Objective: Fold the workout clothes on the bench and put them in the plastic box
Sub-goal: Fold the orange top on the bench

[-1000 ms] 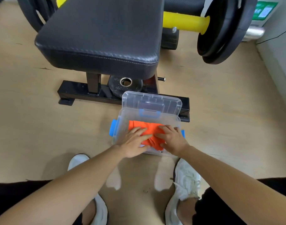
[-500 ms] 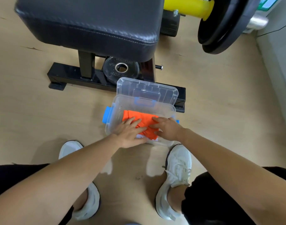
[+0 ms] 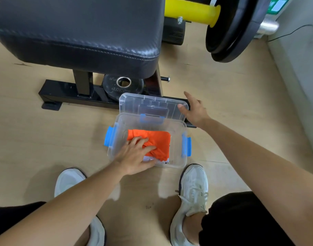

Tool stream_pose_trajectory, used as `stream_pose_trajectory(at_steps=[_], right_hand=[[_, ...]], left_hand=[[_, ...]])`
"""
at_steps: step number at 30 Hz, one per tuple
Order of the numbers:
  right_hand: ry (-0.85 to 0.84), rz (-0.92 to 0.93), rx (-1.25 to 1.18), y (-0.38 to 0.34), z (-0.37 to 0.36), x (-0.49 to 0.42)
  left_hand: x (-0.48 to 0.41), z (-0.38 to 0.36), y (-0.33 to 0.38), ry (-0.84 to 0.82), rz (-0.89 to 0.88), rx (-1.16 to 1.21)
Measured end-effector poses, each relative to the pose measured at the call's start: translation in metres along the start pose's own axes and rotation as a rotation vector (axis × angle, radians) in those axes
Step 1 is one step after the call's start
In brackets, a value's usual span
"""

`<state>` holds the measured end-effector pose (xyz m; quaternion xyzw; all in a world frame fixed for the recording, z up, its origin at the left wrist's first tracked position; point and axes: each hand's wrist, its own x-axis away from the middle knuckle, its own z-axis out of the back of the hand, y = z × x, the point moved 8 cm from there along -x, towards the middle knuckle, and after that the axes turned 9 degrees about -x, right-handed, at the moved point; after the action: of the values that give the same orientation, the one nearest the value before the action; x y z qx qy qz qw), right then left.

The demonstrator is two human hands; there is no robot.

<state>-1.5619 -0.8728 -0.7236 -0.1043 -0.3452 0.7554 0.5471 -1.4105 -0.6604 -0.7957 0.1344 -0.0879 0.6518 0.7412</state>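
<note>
Clear plastic box (image 3: 177, 150) with blue side latches (image 3: 108, 136) sits open on the pale wooden floor (image 3: 223, 107), just in front of the black steel foot (image 3: 66, 94) of the black padded bench (image 3: 81, 32). Inside the box lies a folded orange garment (image 3: 157, 138), filling the middle and left of it; a strip of white cloth (image 3: 149, 159) shows under the garment at the box's near wall. Left hand (image 3: 134, 158) lies on the near left part of the orange garment, fingers (image 3: 143, 142) spread and nearly straight, pressing down on the cloth and gripping nothing. The transparent lid (image 3: 152, 105) stands tilted at the far side of the box, its lower edge behind the box's far rim by the blue handle (image 3: 151, 118), its upper part leaning toward the bench foot. Right hand (image 3: 195, 111) is at the far right corner of the box, beside the lid's right edge, fingers released and loosely extended, thumb over the lid's corner; contact with the lid cannot be told. Beyond the box, under the bench pad, a small black weight plate (image 3: 123, 84) with a metal-ringed hole lies flat. Far right of the box, a yellow bar sleeve (image 3: 191, 9) runs into a large black weight plate (image 3: 235, 27). On the near side of the box, two white sneakers (image 3: 68, 180) rest on the floor, one to each side, the right one just beside the box's near right corner.
</note>
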Motion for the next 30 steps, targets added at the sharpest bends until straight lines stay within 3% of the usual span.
stream_pose_trajectory(at_steps=[2, 6, 13, 16, 21, 23, 25, 28, 30], right_hand=[[-0.072, -0.027, -0.025, 0.007, -0.007, -0.005], [-0.022, -0.022, -0.084, 0.011, -0.01, -0.006], [-0.11, -0.035, -0.247, 0.015, -0.02, 0.01], [-0.138, -0.024, -0.27, 0.011, -0.018, 0.012], [-0.129, -0.002, -0.275, 0.006, -0.013, 0.017], [-0.123, 0.014, -0.254, 0.003, -0.011, 0.019], [-0.119, 0.034, -0.229, 0.002, -0.008, 0.021], [-0.139, 0.068, -0.242, 0.001, -0.005, 0.027], [-0.16, 0.074, -0.266, 0.0, -0.004, 0.031]], left_hand=[[-0.001, 0.001, 0.0, 0.008, -0.004, 0.004], [0.0, 0.002, 0.001, 0.012, -0.009, 0.001], [0.002, 0.004, 0.002, 0.057, -0.003, 0.022], [0.003, 0.02, -0.002, 0.184, 0.04, 0.044], [0.001, 0.085, -0.03, 0.596, 0.164, 0.144], [-0.003, 0.104, -0.045, 0.689, 0.218, 0.127], [-0.012, 0.113, -0.056, 0.639, 0.236, 0.075], [-0.032, 0.103, -0.067, 0.395, 0.196, 0.017], [-0.035, 0.101, -0.07, 0.356, 0.175, 0.019]])
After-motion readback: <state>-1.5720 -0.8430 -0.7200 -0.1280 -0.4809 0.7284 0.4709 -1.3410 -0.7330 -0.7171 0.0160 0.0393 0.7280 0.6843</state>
